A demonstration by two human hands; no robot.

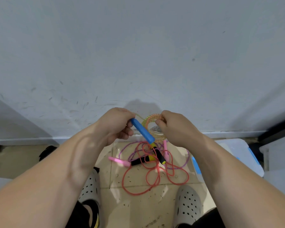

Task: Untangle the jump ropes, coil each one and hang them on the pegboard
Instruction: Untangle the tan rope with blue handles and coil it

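Both hands hold one coiled jump rope at chest level, above two ropes tangled on the floor.
The left hand point(117, 124) grips the upper end of the blue handle point(142, 130), fingers curled round it; the handle slants down and to the right. The right hand point(174, 127) clasps the right side of the yellow-orange coil point(152, 119), thumb and fingers closed on its loops. The coil sits between the two hands, in front of the wall point(138, 55). Below, on the tiled floor point(138, 209), the red rope point(138, 191) with black-and-yellow handles point(141, 160) lies interlaced with the purple rope point(187, 155) and its pink handles point(118, 161). A clear plastic bin point(237, 148) stands to the right.
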